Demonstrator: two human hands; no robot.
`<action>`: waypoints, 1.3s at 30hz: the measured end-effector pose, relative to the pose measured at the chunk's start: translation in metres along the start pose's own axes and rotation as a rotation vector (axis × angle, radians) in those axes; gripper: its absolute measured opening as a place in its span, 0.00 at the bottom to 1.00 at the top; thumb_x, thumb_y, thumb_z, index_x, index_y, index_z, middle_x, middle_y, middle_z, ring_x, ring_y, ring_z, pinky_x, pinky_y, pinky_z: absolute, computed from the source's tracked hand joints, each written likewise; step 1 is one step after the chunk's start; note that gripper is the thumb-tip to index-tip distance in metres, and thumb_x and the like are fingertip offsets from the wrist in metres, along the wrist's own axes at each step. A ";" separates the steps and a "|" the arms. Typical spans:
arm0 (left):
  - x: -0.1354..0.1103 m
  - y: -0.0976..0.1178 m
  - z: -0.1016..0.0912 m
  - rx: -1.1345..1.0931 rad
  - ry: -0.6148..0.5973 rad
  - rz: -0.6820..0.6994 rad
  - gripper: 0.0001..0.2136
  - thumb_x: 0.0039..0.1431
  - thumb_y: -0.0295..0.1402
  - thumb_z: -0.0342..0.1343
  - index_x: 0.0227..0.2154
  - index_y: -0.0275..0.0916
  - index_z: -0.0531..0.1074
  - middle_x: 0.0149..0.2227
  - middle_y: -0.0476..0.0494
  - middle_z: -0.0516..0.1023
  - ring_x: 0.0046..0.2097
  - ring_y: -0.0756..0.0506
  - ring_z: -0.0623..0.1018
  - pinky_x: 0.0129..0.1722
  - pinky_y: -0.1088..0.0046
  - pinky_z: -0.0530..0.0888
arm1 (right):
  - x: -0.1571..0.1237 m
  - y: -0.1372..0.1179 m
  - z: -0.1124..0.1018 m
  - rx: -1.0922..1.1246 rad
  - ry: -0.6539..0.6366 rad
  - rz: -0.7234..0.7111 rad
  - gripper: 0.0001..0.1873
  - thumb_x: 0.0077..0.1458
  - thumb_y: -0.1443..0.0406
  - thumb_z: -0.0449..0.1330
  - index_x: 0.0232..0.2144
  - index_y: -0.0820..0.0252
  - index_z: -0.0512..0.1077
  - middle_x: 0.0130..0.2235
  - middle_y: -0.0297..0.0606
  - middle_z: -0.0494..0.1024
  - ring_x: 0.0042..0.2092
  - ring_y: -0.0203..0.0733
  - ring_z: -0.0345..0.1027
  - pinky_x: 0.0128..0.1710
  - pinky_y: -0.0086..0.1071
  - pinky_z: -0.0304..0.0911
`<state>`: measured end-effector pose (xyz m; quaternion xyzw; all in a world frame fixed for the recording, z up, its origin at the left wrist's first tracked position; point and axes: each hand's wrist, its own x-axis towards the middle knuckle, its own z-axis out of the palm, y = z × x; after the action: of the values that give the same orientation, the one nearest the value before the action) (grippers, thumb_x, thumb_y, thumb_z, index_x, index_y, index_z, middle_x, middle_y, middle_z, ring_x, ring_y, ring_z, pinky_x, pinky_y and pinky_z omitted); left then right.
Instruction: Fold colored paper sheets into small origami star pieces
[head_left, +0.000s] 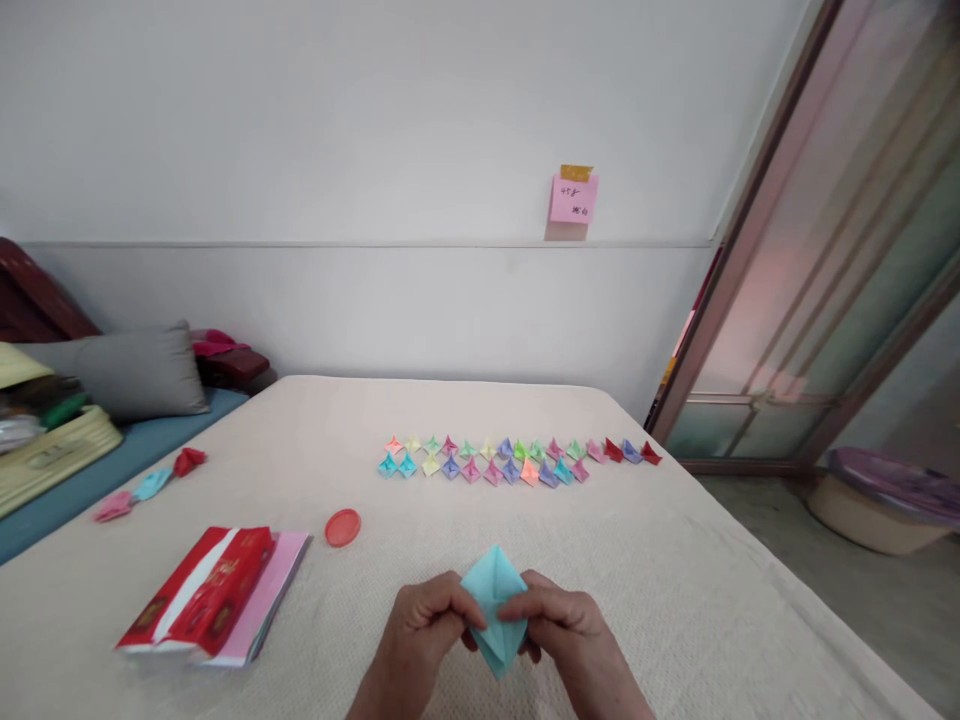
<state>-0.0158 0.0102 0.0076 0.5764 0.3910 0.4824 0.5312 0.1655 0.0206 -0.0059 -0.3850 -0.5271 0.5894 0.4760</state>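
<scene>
Our left hand [420, 625] and right hand [564, 628] lie closest to us at the bottom centre, both grasping a folded sheet of pale blue paper [493, 610] between thumbs and fingers, one hand on each side. The diamond-shaped fold stands point up between them, above a cream textured cover [720, 580] spread over a wide, low surface. Farther ahead on that cover, two rows of small folded paper pieces [517, 458], in many pastel colours and some red, run from left to right. To our left lie a red printed packet [199, 590] on a stack of pink paper [281, 590], a round red lid [343, 527], and three folded pieces [150, 485] in pink, blue and red. Beyond them, a grey cushion [127, 370] rests on a blue-covered bench [112, 450] beside a yellow basket [52, 450]. A pink sticky note [574, 198] is taped to the white wall [337, 120], and on our right stand a glass sliding door [780, 290] and a tub lined with purple plastic [885, 495].
</scene>
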 end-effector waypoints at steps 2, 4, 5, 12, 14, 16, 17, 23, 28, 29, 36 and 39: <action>0.000 0.000 0.000 -0.011 0.000 -0.009 0.11 0.49 0.21 0.49 0.22 0.38 0.75 0.21 0.50 0.73 0.28 0.48 0.73 0.30 0.74 0.68 | 0.000 0.000 0.002 0.017 0.034 -0.001 0.17 0.38 0.74 0.56 0.27 0.55 0.81 0.27 0.33 0.73 0.23 0.32 0.63 0.20 0.26 0.54; 0.001 -0.001 0.000 -0.029 -0.004 -0.026 0.11 0.49 0.21 0.49 0.21 0.37 0.74 0.21 0.50 0.74 0.28 0.48 0.73 0.30 0.73 0.68 | -0.001 0.001 0.003 0.048 0.086 0.016 0.20 0.37 0.74 0.56 0.32 0.53 0.80 0.27 0.32 0.75 0.21 0.32 0.62 0.19 0.26 0.53; 0.001 -0.002 0.000 -0.037 -0.007 -0.033 0.11 0.49 0.21 0.49 0.21 0.37 0.74 0.21 0.50 0.74 0.28 0.48 0.73 0.31 0.73 0.68 | -0.001 0.002 0.004 0.057 0.108 0.030 0.21 0.36 0.74 0.56 0.33 0.53 0.80 0.27 0.32 0.76 0.21 0.32 0.62 0.19 0.26 0.53; 0.000 -0.004 0.000 -0.067 0.026 -0.042 0.11 0.50 0.21 0.48 0.21 0.37 0.73 0.21 0.50 0.73 0.28 0.49 0.72 0.30 0.74 0.66 | 0.000 0.003 0.005 0.017 0.146 0.074 0.16 0.34 0.73 0.56 0.26 0.56 0.80 0.20 0.29 0.69 0.19 0.31 0.59 0.18 0.27 0.51; 0.000 -0.004 0.000 -0.050 0.023 -0.043 0.11 0.50 0.21 0.48 0.20 0.38 0.73 0.21 0.50 0.73 0.28 0.49 0.72 0.30 0.74 0.66 | 0.000 0.001 0.006 0.011 0.142 0.023 0.15 0.35 0.73 0.56 0.24 0.56 0.81 0.21 0.29 0.66 0.20 0.31 0.58 0.19 0.27 0.51; 0.001 -0.003 0.000 -0.033 0.012 -0.041 0.11 0.50 0.21 0.47 0.20 0.38 0.72 0.21 0.50 0.73 0.28 0.49 0.72 0.30 0.74 0.66 | -0.001 0.001 0.006 0.019 0.151 -0.008 0.15 0.36 0.73 0.56 0.23 0.56 0.81 0.22 0.29 0.63 0.21 0.31 0.57 0.20 0.27 0.50; 0.001 -0.003 0.000 -0.024 0.006 -0.036 0.12 0.49 0.20 0.47 0.20 0.38 0.72 0.21 0.50 0.73 0.27 0.49 0.72 0.30 0.74 0.65 | -0.001 0.001 0.006 0.028 0.151 -0.011 0.14 0.37 0.73 0.56 0.22 0.56 0.81 0.22 0.29 0.63 0.22 0.31 0.57 0.20 0.27 0.50; 0.000 0.000 0.000 0.053 -0.012 -0.004 0.12 0.48 0.19 0.46 0.19 0.38 0.72 0.21 0.50 0.73 0.28 0.49 0.71 0.31 0.74 0.65 | -0.002 0.002 0.004 0.074 0.087 0.014 0.13 0.38 0.73 0.56 0.21 0.57 0.80 0.23 0.30 0.63 0.22 0.31 0.58 0.21 0.28 0.50; 0.000 0.004 -0.001 0.140 -0.018 0.026 0.12 0.48 0.20 0.47 0.19 0.38 0.73 0.22 0.49 0.72 0.29 0.48 0.70 0.32 0.73 0.65 | -0.002 -0.003 0.006 0.095 0.096 0.019 0.12 0.38 0.73 0.54 0.19 0.59 0.78 0.23 0.30 0.63 0.23 0.31 0.58 0.23 0.28 0.51; -0.001 0.004 -0.001 0.160 -0.019 0.031 0.12 0.48 0.20 0.46 0.19 0.38 0.73 0.22 0.49 0.72 0.29 0.48 0.70 0.32 0.73 0.64 | -0.002 -0.003 0.007 0.093 0.100 0.021 0.12 0.38 0.73 0.54 0.18 0.59 0.78 0.23 0.30 0.63 0.23 0.31 0.58 0.23 0.28 0.51; -0.001 0.007 0.000 0.271 -0.005 0.074 0.12 0.46 0.20 0.45 0.18 0.38 0.71 0.21 0.50 0.69 0.28 0.49 0.69 0.30 0.74 0.63 | 0.000 -0.001 0.004 0.058 0.082 0.026 0.12 0.41 0.72 0.53 0.21 0.60 0.77 0.25 0.31 0.65 0.23 0.32 0.59 0.24 0.28 0.52; 0.001 0.005 0.002 0.284 -0.014 0.063 0.09 0.45 0.22 0.47 0.18 0.37 0.71 0.21 0.51 0.67 0.26 0.50 0.66 0.27 0.75 0.61 | 0.001 0.000 0.002 0.027 0.067 0.011 0.12 0.42 0.72 0.53 0.22 0.60 0.77 0.25 0.31 0.65 0.25 0.33 0.60 0.25 0.29 0.53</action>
<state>-0.0145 0.0100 0.0125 0.6611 0.4332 0.4347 0.4317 0.1631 0.0204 -0.0050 -0.4010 -0.5007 0.5857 0.4955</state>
